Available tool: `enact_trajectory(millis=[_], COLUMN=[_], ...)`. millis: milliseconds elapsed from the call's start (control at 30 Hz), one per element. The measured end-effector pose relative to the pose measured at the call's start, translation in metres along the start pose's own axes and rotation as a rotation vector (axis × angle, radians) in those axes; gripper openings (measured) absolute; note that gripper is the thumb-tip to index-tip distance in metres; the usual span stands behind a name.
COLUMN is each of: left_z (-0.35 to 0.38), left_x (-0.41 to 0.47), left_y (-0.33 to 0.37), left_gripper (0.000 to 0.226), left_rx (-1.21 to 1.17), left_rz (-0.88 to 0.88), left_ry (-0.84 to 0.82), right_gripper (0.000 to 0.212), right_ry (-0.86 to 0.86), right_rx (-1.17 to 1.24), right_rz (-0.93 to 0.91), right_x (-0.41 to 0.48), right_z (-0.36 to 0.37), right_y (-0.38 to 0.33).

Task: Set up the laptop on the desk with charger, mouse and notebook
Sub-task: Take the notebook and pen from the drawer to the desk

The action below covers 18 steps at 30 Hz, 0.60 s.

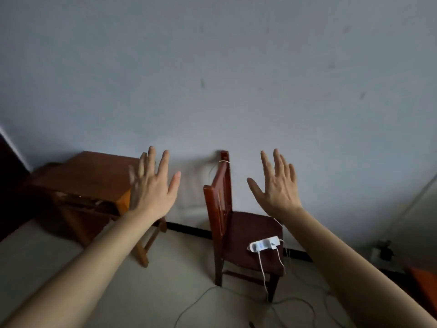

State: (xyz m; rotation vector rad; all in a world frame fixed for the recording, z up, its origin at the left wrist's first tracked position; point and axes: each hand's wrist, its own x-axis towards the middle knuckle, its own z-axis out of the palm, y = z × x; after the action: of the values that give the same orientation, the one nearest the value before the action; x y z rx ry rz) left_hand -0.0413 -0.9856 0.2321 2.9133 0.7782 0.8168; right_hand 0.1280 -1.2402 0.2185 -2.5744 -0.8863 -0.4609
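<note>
Both arms are reaching forward, the left hand (151,183) and right hand (276,185) spreading their fingers wide and holding nothing. The desk (94,176) is standing at left against the wall (212,67). A power strip (264,243) (white, cables trailing to the floor) is lying on the chair (238,228) beside it.

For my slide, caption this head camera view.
Both hands, left and right, raised empty before a wooden desk and chair holding a power strip.
</note>
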Motion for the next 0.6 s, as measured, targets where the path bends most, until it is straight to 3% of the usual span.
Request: enact_trajectory(millis=[267, 600], left_z=[0.014, 0.059], left_x=[0.010, 0.092], left_y=[-0.165, -0.325], left_gripper=[0.068, 0.067], left_rx=[0.118, 0.213], left_rz=[-0.283, -0.564], left_ry=[-0.037, -0.063], right_gripper=[0.078, 0.077], right_ry=[-0.102, -0.282], right_rx=[0.051, 0.208], right_rz=[-0.279, -0.476], right_x=[0.112, 0.269], right_z=[0.124, 0.290], right_y=[-0.150, -0.309])
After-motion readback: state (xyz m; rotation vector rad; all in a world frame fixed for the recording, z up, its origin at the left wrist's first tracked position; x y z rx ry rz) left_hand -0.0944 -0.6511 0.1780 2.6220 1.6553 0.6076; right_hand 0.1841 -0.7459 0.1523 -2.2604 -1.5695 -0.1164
